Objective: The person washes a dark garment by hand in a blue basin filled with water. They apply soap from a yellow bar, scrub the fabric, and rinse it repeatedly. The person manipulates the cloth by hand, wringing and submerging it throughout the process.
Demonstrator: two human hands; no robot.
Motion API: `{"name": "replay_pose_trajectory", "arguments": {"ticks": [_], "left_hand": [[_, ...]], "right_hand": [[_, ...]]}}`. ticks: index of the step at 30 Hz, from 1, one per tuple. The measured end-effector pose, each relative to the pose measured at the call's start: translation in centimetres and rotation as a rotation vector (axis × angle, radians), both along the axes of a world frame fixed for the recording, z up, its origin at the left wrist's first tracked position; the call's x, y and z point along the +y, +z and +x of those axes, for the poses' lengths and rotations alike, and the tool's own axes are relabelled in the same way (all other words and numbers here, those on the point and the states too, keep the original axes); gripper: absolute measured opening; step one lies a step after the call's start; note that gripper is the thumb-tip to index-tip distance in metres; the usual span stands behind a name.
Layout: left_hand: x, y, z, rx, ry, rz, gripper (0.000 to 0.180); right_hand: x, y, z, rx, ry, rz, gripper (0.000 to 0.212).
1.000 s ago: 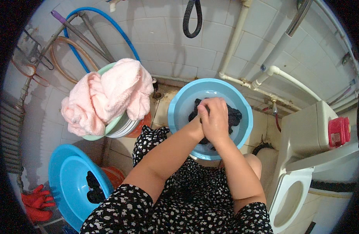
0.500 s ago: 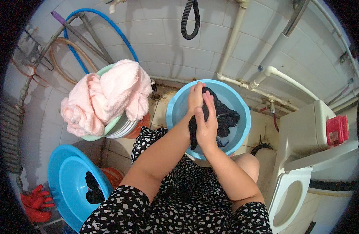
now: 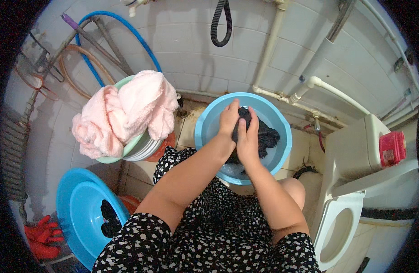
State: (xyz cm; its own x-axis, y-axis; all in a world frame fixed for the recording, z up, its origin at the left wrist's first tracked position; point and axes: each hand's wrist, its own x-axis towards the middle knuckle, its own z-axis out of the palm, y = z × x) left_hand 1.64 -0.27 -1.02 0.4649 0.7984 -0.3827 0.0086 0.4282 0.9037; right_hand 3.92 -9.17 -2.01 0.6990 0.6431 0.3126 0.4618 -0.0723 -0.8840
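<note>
Both hands are over a light blue basin point(image 3: 201, 125) with water in it. Between my palms a wet black cloth point(image 3: 267, 138) is bunched up, and its loose folds spread toward the basin's right side. My left hand point(image 3: 228, 119) presses the cloth from the left, fingers pointing away from me. From the right, my right hand point(image 3: 248, 139) is cupped against it, thumb up and fingers bent inward. The cloth part inside the hands is mostly hidden.
A pink fluffy towel point(image 3: 143, 107) is heaped on a pale green basin point(image 3: 127, 148) at left. Nearer stands a larger blue basin point(image 3: 73, 204) holding a black item point(image 3: 110, 219). Red gloves point(image 3: 43, 234) lie beside it. On the right is a toilet point(image 3: 350, 214).
My hands were flatter and further apart; now they have closed in around the bunched cloth. The cloth's near end, which hung by my right wrist, has been drawn in.
</note>
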Motion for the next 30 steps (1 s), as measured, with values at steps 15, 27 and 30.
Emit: {"name": "replay_pose_trajectory", "arguments": {"ticks": [15,27,30], "left_hand": [[-3.6,4.5,-3.0,-0.648,-0.248,-0.348,0.026],[-3.2,-1.3,-1.0,-0.815,-0.223,-0.656,0.033],[-8.1,0.9,-1.1,-0.662,-0.246,-0.493,0.036]], "right_hand": [[-3.4,7.5,4.2,1.119,0.195,0.308,0.035],[-1.0,1.6,3.9,0.461,-0.105,0.255,0.028],[-1.0,1.6,7.7,0.333,-0.316,0.269,0.027]]}}
